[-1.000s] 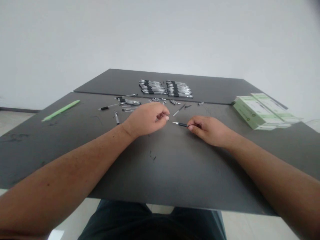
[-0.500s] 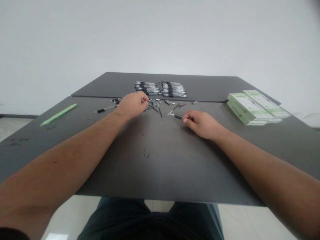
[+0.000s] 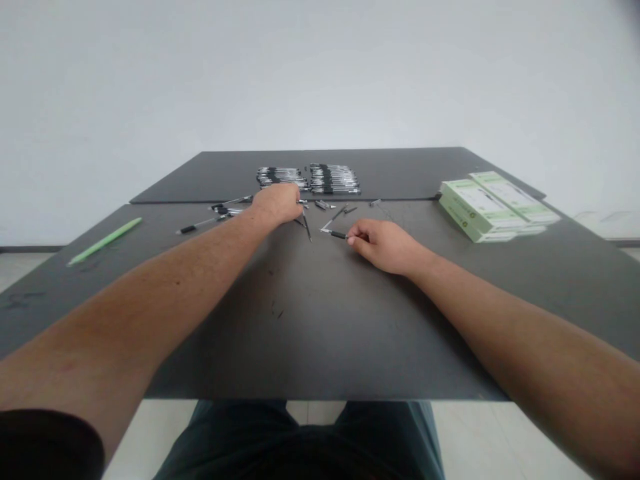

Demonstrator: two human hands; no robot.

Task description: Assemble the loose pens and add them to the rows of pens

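Observation:
Over the loose pen parts (image 3: 325,205) in the middle of the table is my left hand (image 3: 281,202), back upward and fingers curled downward. Its fingertips are hidden, so what they hold, if anything, does not show. Dark thin refills (image 3: 307,228) lie just by it. My right hand (image 3: 383,244) rests to the right, thumb and forefinger pinching a pen (image 3: 339,235) with a black grip, its pale end pointing left. A clear thin stick and a dark piece (image 3: 340,213) lie just beyond that pen's end.
Two rows of clear pens with black grips (image 3: 334,180) lie on the far table (image 3: 400,170). Several pens (image 3: 197,225) lie left of my left hand. A large green pen (image 3: 106,241) is at the far left. White-and-green boxes (image 3: 480,207) are stacked at the right.
My left hand has moved forward into the pen parts, and its fingers have dropped out of sight. My right hand keeps its pinch on the pen. The view has shifted slightly.

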